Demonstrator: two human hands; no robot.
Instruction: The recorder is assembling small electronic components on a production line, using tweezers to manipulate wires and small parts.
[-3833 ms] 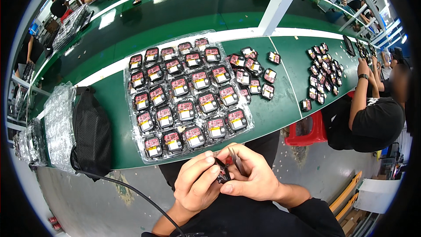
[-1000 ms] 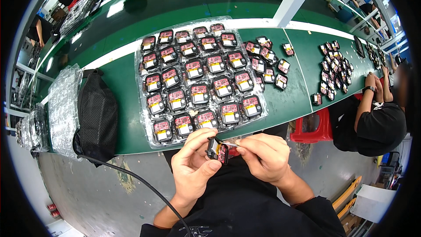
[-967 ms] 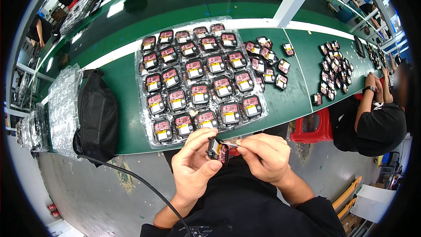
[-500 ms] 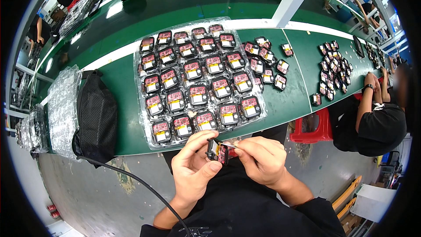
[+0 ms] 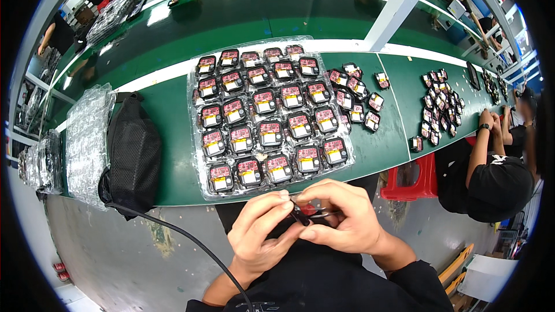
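Note:
Just in front of the table's near edge, my left hand (image 5: 260, 228) is closed on a small black square-cased device (image 5: 299, 215), held tilted with its narrow side up. Fingers of my right hand (image 5: 350, 219) curl round its other side, thumb close to the case. A thin metal tool (image 5: 322, 215) lies between the right fingers and reaches the device; its kind cannot be made out. My fingers hide most of the device's face. Beyond my hands, a clear plastic blister tray (image 5: 193, 138) bears rows of similar black devices (image 5: 270, 133) with red, yellow and white faces.
Loose devices (image 5: 356, 86) are heaped right of the tray on the green table (image 5: 393, 138). Left stand a black mesh bag (image 5: 136, 150) and stacked clear trays (image 5: 87, 144). A black cable (image 5: 185, 234) crosses my left forearm. A co-worker (image 5: 497, 179) sits right, beside a red stool (image 5: 410, 179).
The device has turned from showing its red face to showing its narrow side. My right hand has closed in round it, and the whole view has shifted slightly.

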